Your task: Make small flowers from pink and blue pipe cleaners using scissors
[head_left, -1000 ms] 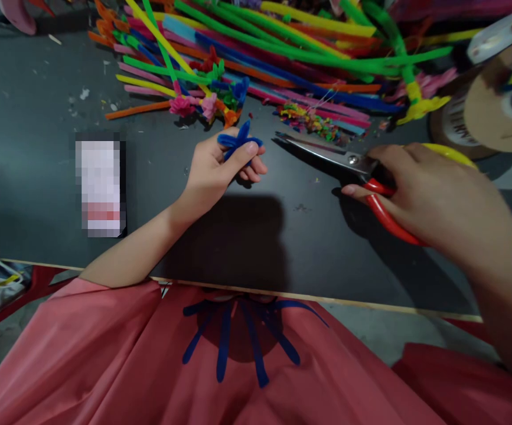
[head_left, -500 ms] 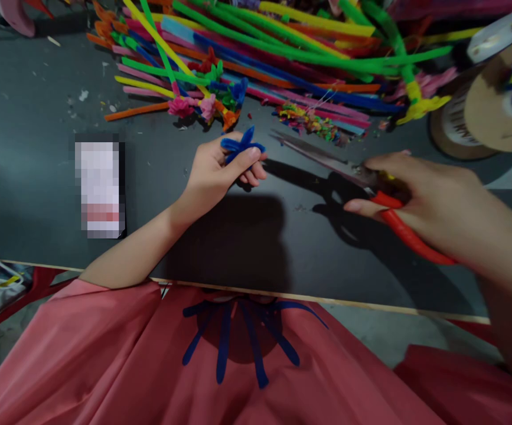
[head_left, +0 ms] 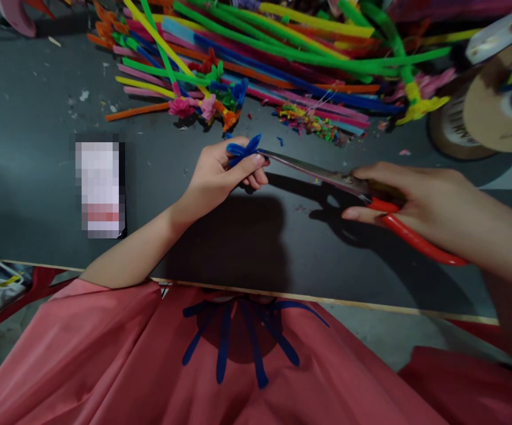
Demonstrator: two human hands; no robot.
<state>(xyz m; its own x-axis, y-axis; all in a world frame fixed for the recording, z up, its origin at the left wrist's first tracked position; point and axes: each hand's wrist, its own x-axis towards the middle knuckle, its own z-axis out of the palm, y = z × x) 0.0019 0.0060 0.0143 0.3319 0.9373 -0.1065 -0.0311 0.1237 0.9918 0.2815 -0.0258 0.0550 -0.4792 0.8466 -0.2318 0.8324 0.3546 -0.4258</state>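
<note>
My left hand [head_left: 220, 176] pinches a small blue pipe-cleaner flower [head_left: 242, 150] between thumb and fingers, just above the dark table [head_left: 38, 177]. My right hand [head_left: 424, 200] grips red-handled scissors [head_left: 353, 189]. Their blades point left and the tips touch the blue flower at my left fingertips. Several blue pipe-cleaner pieces [head_left: 238, 342] lie on the pink cloth [head_left: 105, 366] over my lap.
A big pile of coloured pipe cleaners [head_left: 282, 53] covers the far side of the table, with small finished flowers [head_left: 198, 106] and coloured scraps [head_left: 309, 121] at its near edge. A cardboard spool [head_left: 490, 106] stands far right. A blurred white rectangle [head_left: 100, 186] lies at left.
My right hand lifted the scissors off the table and swung them left until the blade tips reached the blue flower. My left hand stayed nearly in place.
</note>
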